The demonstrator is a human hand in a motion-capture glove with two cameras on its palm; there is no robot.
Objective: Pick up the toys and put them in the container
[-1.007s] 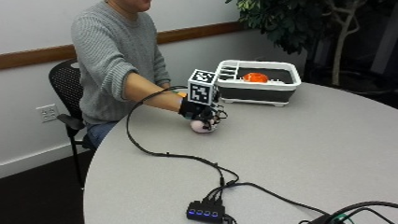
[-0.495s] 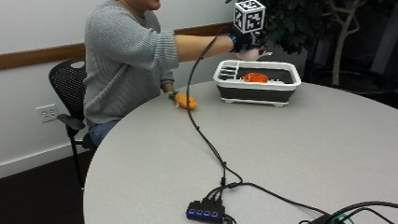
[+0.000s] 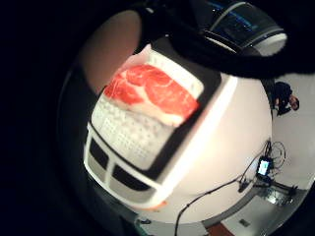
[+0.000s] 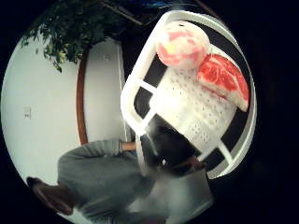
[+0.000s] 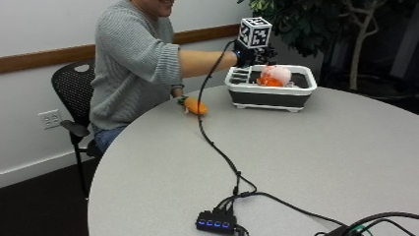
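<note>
Dropped from above the container [image 5: 272,93] to its near rim since half a second back, right hand [image 5: 247,55] — grip not readable from any view. Pink ball toy [image 5: 275,74] lying inside beside the red meat toy [image 3: 150,93]. Orange carrot toy [image 5: 195,106] on the surface [image 5: 314,162] — back toward the body, near the bare hand, long axis roughly pointing toward the container.
</note>
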